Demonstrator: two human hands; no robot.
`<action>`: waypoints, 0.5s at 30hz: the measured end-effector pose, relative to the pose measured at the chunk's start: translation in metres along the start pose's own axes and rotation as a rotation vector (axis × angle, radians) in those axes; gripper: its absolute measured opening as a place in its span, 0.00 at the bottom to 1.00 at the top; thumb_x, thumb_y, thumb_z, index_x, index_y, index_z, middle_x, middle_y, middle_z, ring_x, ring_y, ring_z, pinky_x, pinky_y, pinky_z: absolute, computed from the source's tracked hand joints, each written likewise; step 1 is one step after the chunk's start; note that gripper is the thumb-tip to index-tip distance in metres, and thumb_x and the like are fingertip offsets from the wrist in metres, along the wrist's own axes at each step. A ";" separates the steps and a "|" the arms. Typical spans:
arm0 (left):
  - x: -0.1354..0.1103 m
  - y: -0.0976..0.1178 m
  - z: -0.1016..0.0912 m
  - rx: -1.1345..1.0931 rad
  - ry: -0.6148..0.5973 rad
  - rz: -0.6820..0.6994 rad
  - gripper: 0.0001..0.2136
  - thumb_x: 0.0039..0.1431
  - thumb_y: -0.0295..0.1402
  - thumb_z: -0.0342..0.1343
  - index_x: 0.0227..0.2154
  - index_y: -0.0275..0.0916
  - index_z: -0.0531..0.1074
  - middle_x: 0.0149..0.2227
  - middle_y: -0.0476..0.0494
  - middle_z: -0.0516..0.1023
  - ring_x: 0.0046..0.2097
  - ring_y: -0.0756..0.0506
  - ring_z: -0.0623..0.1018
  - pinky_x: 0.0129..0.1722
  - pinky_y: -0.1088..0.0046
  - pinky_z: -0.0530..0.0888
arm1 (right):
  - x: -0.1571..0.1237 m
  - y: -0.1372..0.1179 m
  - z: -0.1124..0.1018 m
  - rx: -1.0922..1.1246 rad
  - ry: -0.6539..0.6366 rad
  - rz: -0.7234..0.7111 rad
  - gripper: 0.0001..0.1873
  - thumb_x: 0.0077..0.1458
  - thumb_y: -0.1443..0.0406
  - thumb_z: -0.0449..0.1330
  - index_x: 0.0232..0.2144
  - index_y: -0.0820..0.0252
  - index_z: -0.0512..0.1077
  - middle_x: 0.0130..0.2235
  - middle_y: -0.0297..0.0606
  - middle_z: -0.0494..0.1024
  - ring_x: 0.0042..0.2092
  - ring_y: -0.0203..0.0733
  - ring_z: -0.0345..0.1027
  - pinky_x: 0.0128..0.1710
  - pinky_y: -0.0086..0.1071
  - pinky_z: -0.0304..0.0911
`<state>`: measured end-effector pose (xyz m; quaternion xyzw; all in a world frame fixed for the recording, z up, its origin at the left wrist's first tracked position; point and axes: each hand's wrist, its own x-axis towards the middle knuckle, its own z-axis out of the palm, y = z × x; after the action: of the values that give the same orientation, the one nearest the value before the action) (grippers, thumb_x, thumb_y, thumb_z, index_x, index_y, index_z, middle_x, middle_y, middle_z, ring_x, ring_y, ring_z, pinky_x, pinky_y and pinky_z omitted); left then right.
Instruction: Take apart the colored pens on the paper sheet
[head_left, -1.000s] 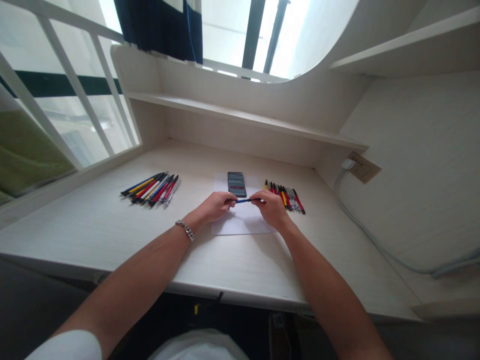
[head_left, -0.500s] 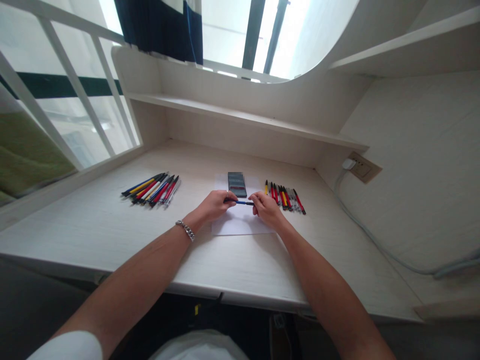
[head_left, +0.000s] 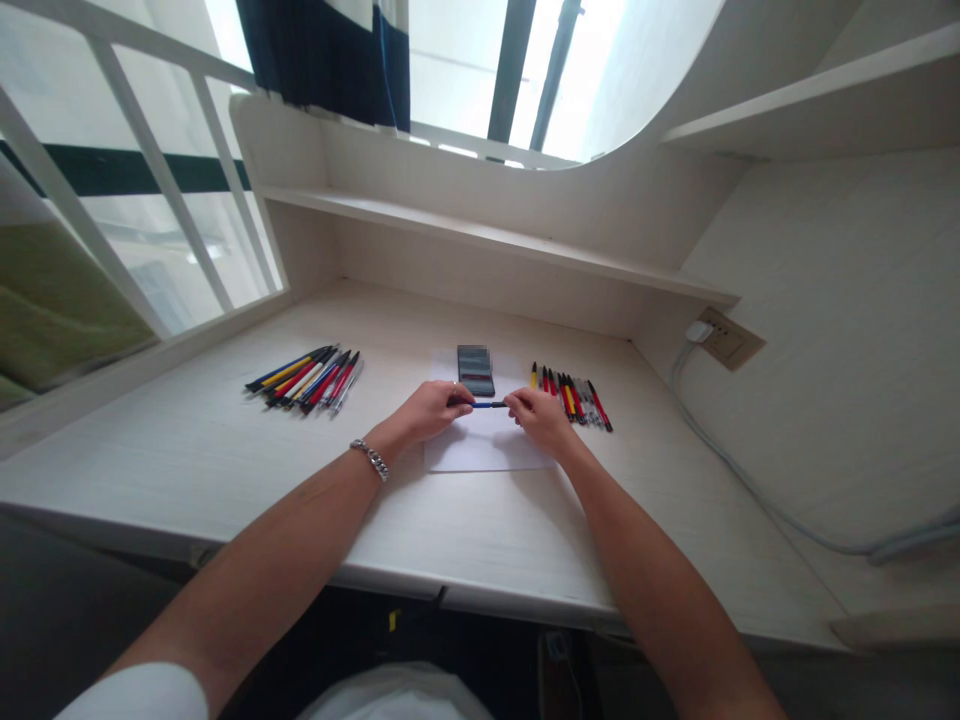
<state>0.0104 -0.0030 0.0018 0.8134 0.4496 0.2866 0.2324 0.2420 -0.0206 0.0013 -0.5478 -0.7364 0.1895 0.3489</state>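
Observation:
A blue pen (head_left: 484, 405) with black ends lies level between my two hands, above a white sheet of paper (head_left: 480, 455). My left hand (head_left: 439, 405) is closed on the pen's left end; a ring and a chain bracelet are on that arm. The fingertips of my right hand (head_left: 536, 412) pinch the black right end. Just beyond the pen, a dark phone (head_left: 475, 370) lies on the paper's far part. Right of my right hand is a row of several pens (head_left: 574, 398), red, yellow, black and clear. Farther left lies a looser pile of several pens (head_left: 307, 380).
The white desk (head_left: 225, 460) has a low shelf (head_left: 480, 238) along its back. On the right wall, a plug sits in a socket (head_left: 724, 338), and its grey cable (head_left: 750, 485) runs down along the wall. A white railing (head_left: 150, 160) stands at the left.
My right hand has shifted slightly right along the pen, and more of its black right end shows. My left hand keeps its hold. The view has moved a little.

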 end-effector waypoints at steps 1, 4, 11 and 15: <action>0.000 0.000 0.000 -0.002 0.005 0.002 0.10 0.58 0.34 0.60 0.40 0.40 0.81 0.36 0.44 0.83 0.36 0.45 0.78 0.39 0.71 0.71 | 0.000 -0.001 0.000 -0.037 -0.009 0.013 0.17 0.62 0.59 0.55 0.24 0.59 0.76 0.24 0.36 0.78 0.28 0.39 0.70 0.30 0.30 0.60; 0.000 0.000 0.000 0.007 -0.004 0.003 0.11 0.59 0.34 0.57 0.40 0.39 0.81 0.35 0.43 0.83 0.36 0.45 0.77 0.38 0.72 0.71 | 0.001 -0.001 -0.001 -0.045 -0.039 0.034 0.23 0.64 0.56 0.52 0.22 0.59 0.75 0.22 0.36 0.76 0.27 0.38 0.70 0.29 0.30 0.59; 0.000 -0.001 0.002 -0.008 -0.047 -0.004 0.13 0.62 0.37 0.53 0.40 0.38 0.81 0.32 0.45 0.82 0.33 0.46 0.77 0.33 0.73 0.69 | -0.001 0.005 -0.009 0.090 -0.006 -0.055 0.10 0.52 0.61 0.65 0.36 0.58 0.79 0.31 0.36 0.80 0.32 0.40 0.71 0.34 0.31 0.63; -0.001 0.000 0.003 0.016 -0.016 0.003 0.11 0.58 0.36 0.58 0.40 0.40 0.81 0.35 0.45 0.83 0.36 0.45 0.78 0.36 0.72 0.70 | -0.001 0.001 -0.006 0.006 -0.058 0.034 0.13 0.59 0.59 0.58 0.28 0.60 0.77 0.26 0.36 0.78 0.29 0.38 0.70 0.31 0.31 0.60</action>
<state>0.0117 -0.0037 -0.0004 0.8183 0.4487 0.2767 0.2292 0.2477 -0.0216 0.0044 -0.5535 -0.7362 0.2134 0.3258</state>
